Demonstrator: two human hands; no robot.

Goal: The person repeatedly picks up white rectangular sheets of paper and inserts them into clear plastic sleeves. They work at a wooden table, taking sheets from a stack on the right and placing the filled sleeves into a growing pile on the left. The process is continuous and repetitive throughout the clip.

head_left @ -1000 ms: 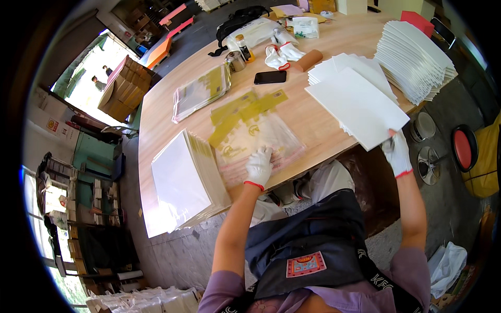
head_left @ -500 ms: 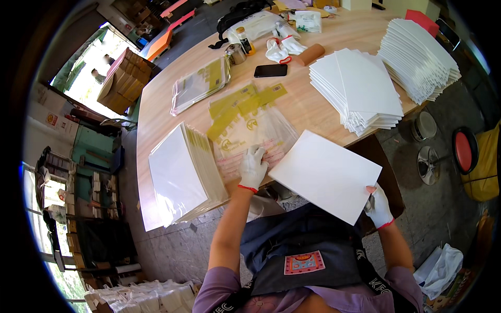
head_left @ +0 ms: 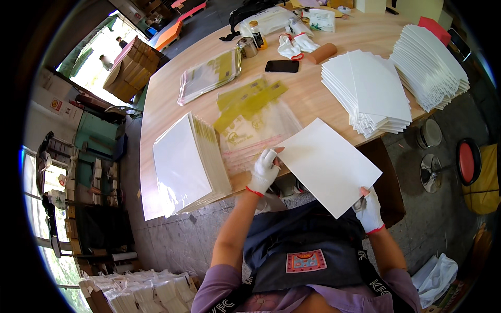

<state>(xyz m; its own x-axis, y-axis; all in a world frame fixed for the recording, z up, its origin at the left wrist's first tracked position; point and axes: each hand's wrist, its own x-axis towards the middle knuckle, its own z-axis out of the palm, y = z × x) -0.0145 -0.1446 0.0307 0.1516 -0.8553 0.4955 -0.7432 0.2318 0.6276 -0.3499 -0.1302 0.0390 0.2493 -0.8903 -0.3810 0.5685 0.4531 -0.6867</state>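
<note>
both gloved hands hold one white sheet [head_left: 327,164] over the near table edge: the left hand [head_left: 263,171] pinches its left corner and the right hand [head_left: 369,209] grips its near corner. clear plastic bags [head_left: 255,130] lie just left of the sheet, beside a bagged stack [head_left: 185,164], and a white sheet pile [head_left: 368,91] sits farther right on the wooden table [head_left: 308,68].

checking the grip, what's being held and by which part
A white sheet, held by both gloved hands: right hand at its near corner, left hand at its left edge.
</note>
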